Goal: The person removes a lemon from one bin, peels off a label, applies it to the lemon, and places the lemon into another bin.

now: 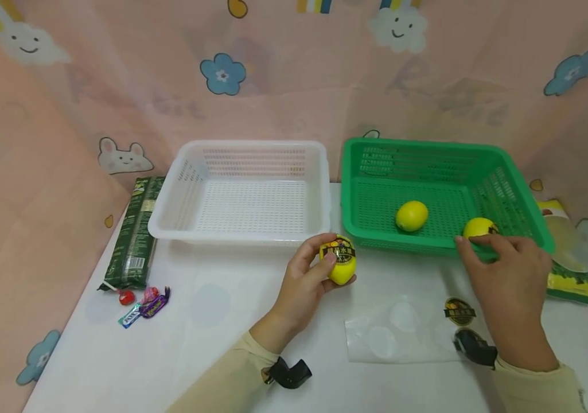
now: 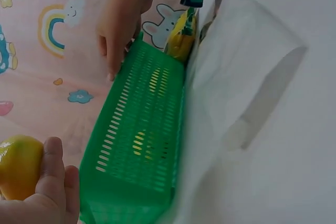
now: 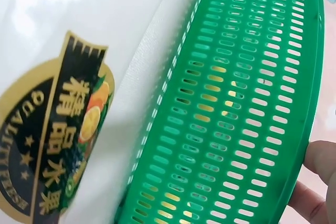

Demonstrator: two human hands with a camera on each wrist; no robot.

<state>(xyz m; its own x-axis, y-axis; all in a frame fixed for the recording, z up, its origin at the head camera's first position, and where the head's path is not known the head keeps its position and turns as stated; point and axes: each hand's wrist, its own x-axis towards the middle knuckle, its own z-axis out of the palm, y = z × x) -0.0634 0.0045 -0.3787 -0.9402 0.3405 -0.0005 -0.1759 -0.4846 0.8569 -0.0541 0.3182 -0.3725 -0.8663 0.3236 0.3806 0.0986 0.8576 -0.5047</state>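
Note:
My left hand (image 1: 304, 275) holds a yellow lemon (image 1: 343, 268) between thumb and fingers, in front of the gap between the two baskets. A black and gold fruit sticker (image 1: 342, 251) faces up on it. Over the front rim of the green basket (image 1: 402, 244) reaches my right hand (image 1: 513, 275), fingers bent loosely downward. Below its fingertips, inside the basket, lies a second lemon (image 1: 476, 227), also bearing a dark sticker. A third lemon (image 1: 411, 216) without visible sticker rests to its left. In the right wrist view, yellow shows low through the basket's slots (image 3: 212, 93).
A clear sticker sheet (image 1: 402, 335) lies before the green basket, with one round sticker (image 1: 460, 311) at its right. The white basket (image 1: 242, 238) stands at left. Beyond it are a long green packet (image 1: 133, 241) and several sweets (image 1: 151, 304). A yellow-green packet (image 1: 572, 287) lies far right.

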